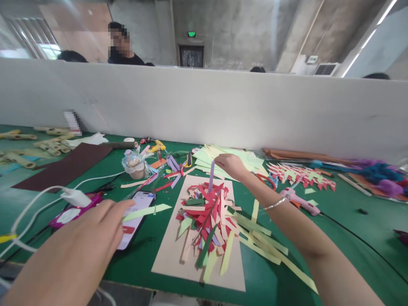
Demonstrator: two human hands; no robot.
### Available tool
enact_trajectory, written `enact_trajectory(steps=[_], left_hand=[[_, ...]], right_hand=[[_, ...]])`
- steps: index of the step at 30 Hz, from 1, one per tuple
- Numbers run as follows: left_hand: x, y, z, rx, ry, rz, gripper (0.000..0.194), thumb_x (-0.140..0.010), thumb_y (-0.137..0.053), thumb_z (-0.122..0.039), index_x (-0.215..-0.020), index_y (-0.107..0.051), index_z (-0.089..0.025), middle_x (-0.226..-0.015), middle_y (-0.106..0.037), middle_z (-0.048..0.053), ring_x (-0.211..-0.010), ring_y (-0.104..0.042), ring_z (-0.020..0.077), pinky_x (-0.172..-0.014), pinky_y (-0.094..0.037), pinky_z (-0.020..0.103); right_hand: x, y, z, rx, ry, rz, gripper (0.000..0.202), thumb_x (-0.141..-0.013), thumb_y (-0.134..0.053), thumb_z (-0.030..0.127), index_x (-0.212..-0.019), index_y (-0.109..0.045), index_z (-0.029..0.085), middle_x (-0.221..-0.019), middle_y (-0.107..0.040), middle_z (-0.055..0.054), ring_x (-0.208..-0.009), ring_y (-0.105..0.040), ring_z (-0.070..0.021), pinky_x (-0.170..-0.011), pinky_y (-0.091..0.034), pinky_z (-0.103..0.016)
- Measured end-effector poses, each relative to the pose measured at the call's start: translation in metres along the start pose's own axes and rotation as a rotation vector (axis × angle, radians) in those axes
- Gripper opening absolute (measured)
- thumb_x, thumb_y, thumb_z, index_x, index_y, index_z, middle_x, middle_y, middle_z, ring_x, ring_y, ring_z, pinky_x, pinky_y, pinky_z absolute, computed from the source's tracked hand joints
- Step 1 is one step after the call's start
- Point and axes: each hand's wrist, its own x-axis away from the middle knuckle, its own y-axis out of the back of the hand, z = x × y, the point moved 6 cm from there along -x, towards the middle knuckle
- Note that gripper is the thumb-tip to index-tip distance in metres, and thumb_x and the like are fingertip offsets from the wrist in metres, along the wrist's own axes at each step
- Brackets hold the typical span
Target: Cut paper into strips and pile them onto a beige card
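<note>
My left hand (92, 238) is closed on a pale green paper strip (147, 211), pinched at its left end, over a phone (132, 236) lying on the table. My right hand (231, 165) is closed at the top of an upright purple paper strip (211, 175). The purple strip's lower end meets a pile of red, pink, green and purple paper strips (210, 216). That pile lies on a beige sheet (165, 257). Loose yellow-green strips (270, 246) lie to the right of the sheet, partly under my right forearm.
On the green table (350, 267) are a pink glue gun (299, 200) with a cable, orange-handled scissors (266, 180), a small decorated pot (135, 165), a magenta power strip (75, 208) and brown paper (66, 165). A person (123, 46) is beyond the white partition (204, 106).
</note>
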Motion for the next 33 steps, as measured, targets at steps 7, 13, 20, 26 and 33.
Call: enact_trajectory(steps=[7,13,20,26,33], left_hand=[[-0.031,0.003,-0.043,0.12,-0.091,-0.038,0.034,-0.089,-0.024,-0.031,-0.112,-0.047,-0.024,-0.107,-0.056,0.003,-0.097,-0.056,0.0211,-0.082,-0.046,0.034],[-0.051,-0.058,-0.125,0.244,-0.382,0.238,0.043,-0.083,-0.029,-0.002,-0.116,-0.049,-0.021,-0.114,-0.053,0.005,-0.098,-0.056,0.0161,-0.078,-0.046,0.024],[-0.051,-0.076,-0.139,0.124,-0.374,0.177,0.041,-0.081,-0.034,0.001,-0.115,-0.051,-0.014,-0.123,-0.05,0.015,-0.116,-0.047,0.0266,-0.089,-0.042,0.038],[-0.009,-0.096,-0.174,0.344,-0.774,0.271,0.05,-0.084,-0.047,-0.047,-0.13,-0.038,-0.03,-0.147,-0.027,0.002,-0.131,-0.028,0.0281,-0.105,-0.024,0.048],[0.003,-0.142,-0.173,0.293,-0.79,0.24,0.051,-0.085,-0.039,-0.053,-0.128,-0.042,-0.025,-0.148,-0.023,0.003,-0.133,-0.024,0.0256,-0.108,-0.012,0.046]], right_hand=[[-0.01,0.025,0.006,0.062,0.012,-0.04,0.031,-0.091,-0.036,0.023,-0.103,-0.064,0.023,-0.104,-0.065,-0.003,-0.087,-0.059,-0.0173,-0.062,-0.034,-0.023],[-0.023,0.032,0.018,0.156,0.019,-0.026,0.033,-0.092,-0.033,0.024,-0.106,-0.063,0.024,-0.102,-0.065,-0.004,-0.084,-0.059,-0.016,-0.061,-0.035,-0.023],[-0.054,0.035,0.016,0.212,-0.007,-0.005,0.032,-0.09,-0.035,0.019,-0.102,-0.065,0.021,-0.1,-0.062,-0.008,-0.082,-0.057,-0.0168,-0.063,-0.035,-0.024],[-0.069,0.03,0.012,0.169,-0.024,-0.03,0.03,-0.089,-0.038,0.019,-0.099,-0.066,0.021,-0.103,-0.061,-0.007,-0.084,-0.056,-0.0165,-0.065,-0.037,-0.025],[-0.082,0.043,-0.019,0.148,-0.164,-0.148,0.031,-0.089,-0.036,0.018,-0.103,-0.064,0.02,-0.107,-0.06,-0.009,-0.094,-0.056,-0.0206,-0.072,-0.04,-0.029]])
